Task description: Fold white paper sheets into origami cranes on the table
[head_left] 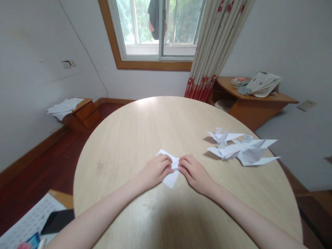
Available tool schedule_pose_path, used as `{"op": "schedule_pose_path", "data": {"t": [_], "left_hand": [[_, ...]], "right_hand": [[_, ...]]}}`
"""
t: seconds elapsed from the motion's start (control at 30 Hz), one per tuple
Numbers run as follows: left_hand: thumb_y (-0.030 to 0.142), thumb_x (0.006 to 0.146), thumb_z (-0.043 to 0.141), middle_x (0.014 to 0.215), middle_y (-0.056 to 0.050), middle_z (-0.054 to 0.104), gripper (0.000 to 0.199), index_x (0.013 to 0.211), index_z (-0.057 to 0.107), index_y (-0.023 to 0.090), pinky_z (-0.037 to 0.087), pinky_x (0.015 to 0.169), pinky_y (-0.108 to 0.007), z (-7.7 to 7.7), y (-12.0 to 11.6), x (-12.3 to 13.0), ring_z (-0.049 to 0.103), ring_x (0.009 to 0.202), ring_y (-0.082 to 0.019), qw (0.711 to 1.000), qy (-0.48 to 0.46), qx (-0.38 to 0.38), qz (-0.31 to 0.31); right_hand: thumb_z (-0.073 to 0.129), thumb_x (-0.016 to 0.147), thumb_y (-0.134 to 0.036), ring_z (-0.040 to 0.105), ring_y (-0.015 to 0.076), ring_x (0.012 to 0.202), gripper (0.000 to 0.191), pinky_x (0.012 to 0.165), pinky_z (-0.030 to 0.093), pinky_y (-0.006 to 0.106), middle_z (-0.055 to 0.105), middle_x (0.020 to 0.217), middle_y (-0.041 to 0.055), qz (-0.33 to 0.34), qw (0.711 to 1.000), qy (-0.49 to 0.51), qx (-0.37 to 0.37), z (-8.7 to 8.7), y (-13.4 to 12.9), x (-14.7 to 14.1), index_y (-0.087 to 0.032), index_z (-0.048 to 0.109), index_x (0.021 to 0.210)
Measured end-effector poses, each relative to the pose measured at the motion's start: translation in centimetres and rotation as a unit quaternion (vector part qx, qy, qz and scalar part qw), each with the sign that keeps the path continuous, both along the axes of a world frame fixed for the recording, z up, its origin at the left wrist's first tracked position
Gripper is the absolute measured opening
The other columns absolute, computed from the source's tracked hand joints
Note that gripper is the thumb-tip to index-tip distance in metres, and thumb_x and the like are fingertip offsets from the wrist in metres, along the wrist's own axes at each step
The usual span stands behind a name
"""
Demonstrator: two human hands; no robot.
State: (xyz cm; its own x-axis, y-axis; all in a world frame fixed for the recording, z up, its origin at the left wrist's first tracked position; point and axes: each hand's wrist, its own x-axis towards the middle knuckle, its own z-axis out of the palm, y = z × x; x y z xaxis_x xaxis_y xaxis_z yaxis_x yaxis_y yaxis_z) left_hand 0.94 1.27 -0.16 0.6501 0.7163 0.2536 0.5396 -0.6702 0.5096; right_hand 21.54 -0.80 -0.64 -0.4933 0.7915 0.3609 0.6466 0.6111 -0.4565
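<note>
A small white sheet of paper, partly folded, lies on the round wooden table in front of me. My left hand has its fingers curled on the paper's left side, pinching a folded edge near the middle. From the other side, my right hand grips the same fold at its right end, thumb and fingers pressed together. The fingers cover part of the creases. To the right of my right hand stand several folded paper cranes, close together near the table's edge.
At the lower left, a black phone rests on a printed sheet. Papers lie on a low wooden cabinet at the left wall. A corner desk with a cloth bag stands behind the table, beside the curtain.
</note>
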Motion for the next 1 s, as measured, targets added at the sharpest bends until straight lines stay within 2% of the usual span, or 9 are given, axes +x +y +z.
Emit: {"op": "schedule_pose_path", "data": {"t": [0.23, 0.53, 0.77, 1.0], "left_hand": [[0.017, 0.092, 0.05, 0.1, -0.007, 0.059, 0.014, 0.08, 0.056, 0.016, 0.047, 0.084, -0.034, -0.1, -0.2, 0.5, 0.054, 0.093, -0.019, 0.999, -0.039, -0.01, 0.018], [0.022, 0.095, 0.045, 0.092, -0.005, 0.057, 0.01, 0.087, 0.051, 0.019, 0.045, 0.081, -0.035, -0.2, -0.3, 0.8, 0.05, 0.09, -0.021, 0.999, -0.01, -0.018, 0.038], [0.021, 0.093, 0.048, 0.097, -0.006, 0.055, 0.009, 0.087, 0.052, 0.018, 0.045, 0.084, -0.037, -0.4, -0.3, 1.1, 0.05, 0.094, -0.021, 0.998, -0.015, -0.028, 0.062], [0.018, 0.091, 0.052, 0.1, -0.006, 0.056, 0.002, 0.092, 0.053, 0.019, 0.043, 0.086, -0.037, -0.8, 0.0, 1.0, 0.05, 0.098, -0.022, 0.997, -0.027, -0.032, 0.058]], "right_hand": [[0.045, 0.094, -0.018, 0.052, 0.0221, 0.085, 0.015, 0.076, 0.046, 0.038, 0.057, 0.089, 0.0075, -0.048, 0.998, -0.037, -0.01, -0.6, 0.4, -0.1, -0.02, 0.052, 0.082], [0.045, 0.093, -0.019, 0.051, 0.0228, 0.084, 0.013, 0.076, 0.045, 0.037, 0.056, 0.089, 0.0082, -0.086, 0.993, -0.083, 0.011, -1.1, 0.6, -0.7, -0.019, 0.055, 0.085], [0.041, 0.094, -0.021, 0.049, 0.024, 0.083, 0.017, 0.074, 0.044, 0.038, 0.056, 0.09, 0.0101, -0.096, 0.989, -0.108, 0.015, -1.1, 0.6, -1.0, -0.018, 0.056, 0.086], [0.038, 0.095, -0.02, 0.05, 0.0244, 0.084, 0.02, 0.076, 0.043, 0.039, 0.056, 0.089, 0.0098, -0.095, 0.989, -0.116, 0.014, -0.8, 0.6, -1.1, -0.018, 0.056, 0.087]]}}
